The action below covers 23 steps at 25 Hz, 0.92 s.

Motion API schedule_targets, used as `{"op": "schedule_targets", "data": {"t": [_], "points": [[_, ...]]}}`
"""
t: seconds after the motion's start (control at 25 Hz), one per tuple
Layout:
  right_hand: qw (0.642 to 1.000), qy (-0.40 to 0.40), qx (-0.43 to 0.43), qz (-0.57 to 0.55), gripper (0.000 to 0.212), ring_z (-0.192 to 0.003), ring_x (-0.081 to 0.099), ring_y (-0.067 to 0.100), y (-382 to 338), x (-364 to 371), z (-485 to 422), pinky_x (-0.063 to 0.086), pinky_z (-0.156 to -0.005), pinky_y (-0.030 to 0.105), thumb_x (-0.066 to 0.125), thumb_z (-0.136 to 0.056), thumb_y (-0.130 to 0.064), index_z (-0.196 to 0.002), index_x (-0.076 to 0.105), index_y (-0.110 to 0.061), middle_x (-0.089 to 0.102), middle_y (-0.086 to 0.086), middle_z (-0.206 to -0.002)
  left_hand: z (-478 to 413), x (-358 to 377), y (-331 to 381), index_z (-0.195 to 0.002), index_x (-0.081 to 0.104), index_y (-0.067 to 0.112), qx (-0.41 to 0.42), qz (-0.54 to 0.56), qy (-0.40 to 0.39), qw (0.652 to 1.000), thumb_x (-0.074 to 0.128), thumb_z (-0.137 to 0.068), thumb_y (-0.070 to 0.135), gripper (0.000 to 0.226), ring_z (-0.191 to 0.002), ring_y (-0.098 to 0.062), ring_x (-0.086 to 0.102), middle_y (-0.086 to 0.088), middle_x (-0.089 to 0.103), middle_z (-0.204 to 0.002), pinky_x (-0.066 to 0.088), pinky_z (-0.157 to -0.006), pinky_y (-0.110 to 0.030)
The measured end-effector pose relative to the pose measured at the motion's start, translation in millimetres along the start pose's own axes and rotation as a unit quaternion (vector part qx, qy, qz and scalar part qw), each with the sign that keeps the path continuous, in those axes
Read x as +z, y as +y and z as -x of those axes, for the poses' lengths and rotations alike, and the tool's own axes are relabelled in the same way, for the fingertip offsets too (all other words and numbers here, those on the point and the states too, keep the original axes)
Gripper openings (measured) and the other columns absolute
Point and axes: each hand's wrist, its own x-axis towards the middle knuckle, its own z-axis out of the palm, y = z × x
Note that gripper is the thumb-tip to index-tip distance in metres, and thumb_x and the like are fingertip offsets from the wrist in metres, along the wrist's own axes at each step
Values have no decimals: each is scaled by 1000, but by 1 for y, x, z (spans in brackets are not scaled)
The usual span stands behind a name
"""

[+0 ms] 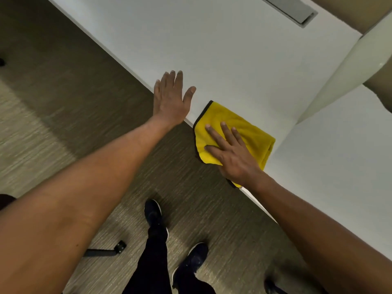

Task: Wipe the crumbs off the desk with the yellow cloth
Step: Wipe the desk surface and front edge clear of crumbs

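A folded yellow cloth (250, 130) with a dark hem lies at the near edge of the white desk (222, 52), part of it hanging over the edge. My right hand (231, 151) presses flat on the cloth with fingers spread. My left hand (170, 98) is open, palm down, at the desk's edge just left of the cloth, fingers together and thumb out, holding nothing. No crumbs are visible on the desk surface.
A grey cable-tray cover (290, 9) is set into the desk at the far right. A white partition (347, 66) divides this desk from the one beside it. Below are carpet, my dark shoes (152, 211) and a chair-base caster (119, 247).
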Motion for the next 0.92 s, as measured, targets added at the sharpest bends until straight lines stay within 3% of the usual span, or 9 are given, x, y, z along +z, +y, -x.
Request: {"op": "schedule_targets", "data": {"t": [0.32,0.44,0.52,0.6,0.76,0.84,0.92], "points": [[1000,21,-7,-14,64,-154,0,43,26,8,97,12,-119,66,76,-82,-32,-140,49,-34,9,9,-169,29,15,28,-157,20,9,20,-35,-22,999,22,-103,56,71,-155,-32,11,-18,20,-165,6,-126,-50],[997,16,-75,-16,61,-154,-1,43,48,9,111,9,-121,65,61,-90,-31,-148,41,-33,6,11,-169,26,12,21,-156,22,9,35,-60,-20,997,22,-103,57,72,-154,-33,13,-18,23,-164,8,-126,-51],[996,1,-92,-16,70,-154,-3,41,68,7,118,8,-122,63,54,-92,-31,-156,26,-36,2,10,-169,25,12,17,-155,24,9,46,-79,-19,996,22,-103,57,71,-153,-33,15,-18,25,-163,9,-126,-52],[999,-1,-38,-36,78,-155,-5,38,83,4,120,11,-122,62,60,-94,-33,-158,16,-37,-1,7,-169,26,13,15,-155,25,8,48,-90,-18,995,23,-103,57,71,-153,-34,17,-18,27,-162,10,-125,-53],[982,46,80,-163,68,-155,-8,37,78,5,121,9,-122,62,56,-98,-37,-157,25,-27,5,9,-169,28,22,21,-155,25,9,37,-83,-18,996,24,-103,57,70,-153,-34,14,-18,24,-163,8,-125,-53],[948,116,150,-255,63,-154,-9,39,55,10,117,7,-124,58,59,-98,-25,-155,33,-19,6,14,-168,26,24,27,-154,26,9,36,-81,-12,996,25,-103,56,70,-154,-33,13,-18,23,-163,7,-125,-54],[872,189,293,-343,65,-155,-5,33,17,13,102,13,-125,51,61,-95,-10,-154,36,-21,1,13,-168,24,27,34,-154,26,9,37,-81,-5,996,25,-103,55,69,-154,-33,12,-18,22,-163,6,-125,-54]]}}
